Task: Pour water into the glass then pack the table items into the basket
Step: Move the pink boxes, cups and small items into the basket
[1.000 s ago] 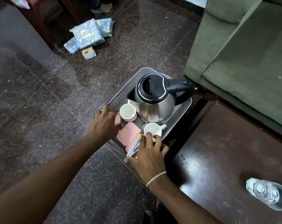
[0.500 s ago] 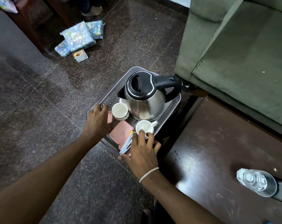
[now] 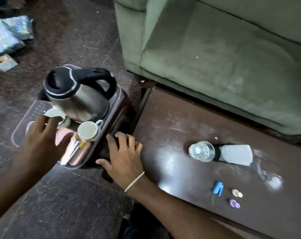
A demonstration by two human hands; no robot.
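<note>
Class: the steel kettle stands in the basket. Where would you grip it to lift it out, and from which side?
Grip the kettle by its black arched handle, coming from above on the sofa side: the handle loops clear of the body there, while cups crowd the near side.

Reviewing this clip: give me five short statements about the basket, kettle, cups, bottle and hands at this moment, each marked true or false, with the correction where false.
1. The kettle stands in the basket. True.
2. The water bottle is packed in the basket. False: it stands on the dark table, apart from the basket.
3. The right hand grips the kettle's handle. False: it lies spread and empty at the basket's near right edge.
4. A white cup sits in the basket in front of the kettle. True.
5. The left hand rests on the sofa. False: it is over the basket's left side, by the other white cup.
</note>
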